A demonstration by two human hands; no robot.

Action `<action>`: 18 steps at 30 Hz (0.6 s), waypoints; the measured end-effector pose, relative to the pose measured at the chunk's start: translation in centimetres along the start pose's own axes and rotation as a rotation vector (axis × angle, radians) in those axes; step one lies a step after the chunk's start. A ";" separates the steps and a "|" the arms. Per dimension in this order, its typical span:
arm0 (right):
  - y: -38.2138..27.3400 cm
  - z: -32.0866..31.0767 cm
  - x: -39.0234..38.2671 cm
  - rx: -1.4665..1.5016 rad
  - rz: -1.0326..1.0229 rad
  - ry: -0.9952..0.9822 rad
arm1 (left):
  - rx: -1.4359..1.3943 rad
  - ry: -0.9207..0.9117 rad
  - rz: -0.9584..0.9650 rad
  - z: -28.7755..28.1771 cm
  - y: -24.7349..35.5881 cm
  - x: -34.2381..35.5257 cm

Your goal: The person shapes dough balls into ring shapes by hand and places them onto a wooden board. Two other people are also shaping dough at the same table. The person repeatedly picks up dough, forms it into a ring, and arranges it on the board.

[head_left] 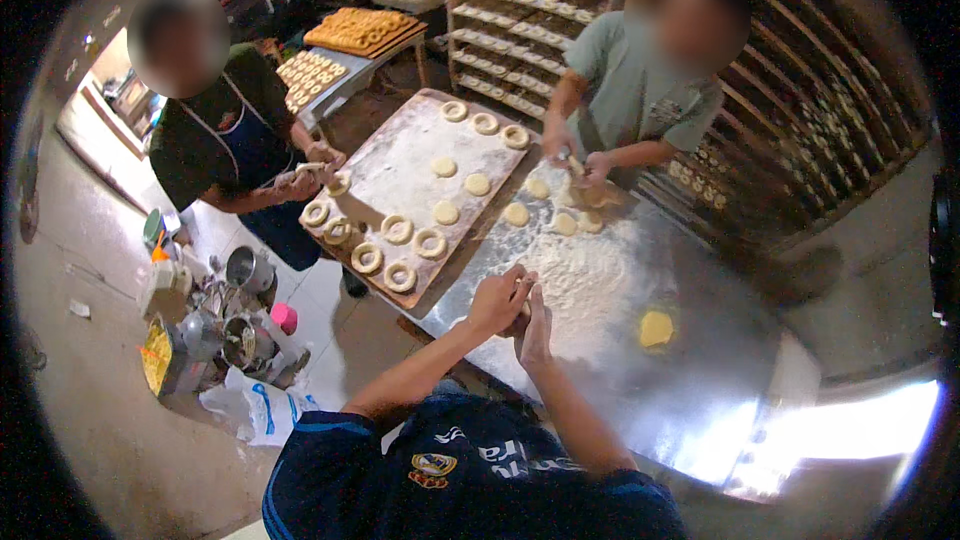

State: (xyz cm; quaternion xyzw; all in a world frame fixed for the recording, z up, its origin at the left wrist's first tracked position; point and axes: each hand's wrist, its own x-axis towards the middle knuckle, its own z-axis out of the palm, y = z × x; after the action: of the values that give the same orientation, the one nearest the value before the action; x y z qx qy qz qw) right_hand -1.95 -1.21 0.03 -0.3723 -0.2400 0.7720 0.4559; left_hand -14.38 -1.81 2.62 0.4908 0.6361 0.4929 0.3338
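My left hand (498,302) and my right hand (536,330) are pressed together over the near side of a floured metal table (690,390). Both are closed around a small pale piece of dough, mostly hidden by the fingers. Loose flour (590,280) is spread just beyond them. To their right lies a yellow lump of dough (656,329). Several flattened dough rounds (516,215) rest on the table's far part. Left of these, a floured wooden board (385,162) carries dough rings (397,230) along its near and far ends, with flat dough rounds (476,183) between.
A co-worker (235,130) at the left handles a dough ring over the board. Another person (640,90) works dough across the table. Behind stand racks of trays (530,15) and a side table with ring-shaped pastries (365,30). Pots (248,270) and a white sack (250,405) crowd the left floor.
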 end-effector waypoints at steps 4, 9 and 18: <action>2.1 3.9 1.2 -0.064 -0.068 0.279 | -0.615 0.014 -0.471 -4.2 -2.8 0.9; 5.6 10.2 2.6 -0.184 0.046 0.175 | 0.127 0.167 0.089 -9.2 -6.7 2.1; 14.1 16.1 10.6 -0.766 -0.055 -0.029 | 0.059 0.075 -0.201 -21.7 -12.7 5.0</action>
State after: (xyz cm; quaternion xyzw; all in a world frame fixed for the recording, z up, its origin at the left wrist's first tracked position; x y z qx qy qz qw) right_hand -25.43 1.00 -3.96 -0.4980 -0.5274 0.6193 0.3006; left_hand -39.34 -3.99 -2.93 0.4156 0.7084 0.4560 0.3428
